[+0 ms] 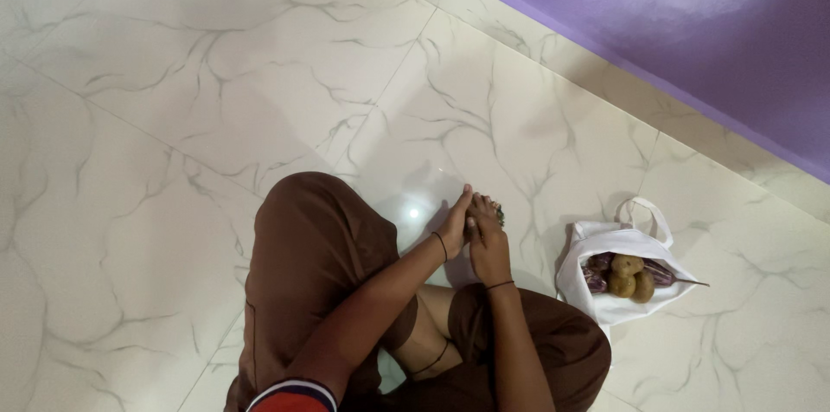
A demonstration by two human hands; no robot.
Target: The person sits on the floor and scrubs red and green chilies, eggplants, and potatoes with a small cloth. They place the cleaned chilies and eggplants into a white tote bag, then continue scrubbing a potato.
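Person seated cross-legged on a white marble-tiled floor (173, 101); both hands meet above the tiles in front of the knees.

Left hand (456, 226): fingers pressed flat against the right hand, tips pointing to 1 o'clock. Whether it is clasped on anything, I cannot tell.

Right hand (487, 243): curled and clenched around a small dark object (494, 213), of which only a sliver shows beyond the fingertips at 12 o'clock; its kind cannot be made out.

Judgement: the work appears to be two-handed handling of that small piece. It would go best with the piece kept low over the floor, one hand steadying, the other working.

At 3 o'clock from the hands, well apart, a white carrier bag (588, 278) lies open, holding brown potatoes (629, 275) and purple vegetables (596, 272). A purple wall (692, 23) runs beyond
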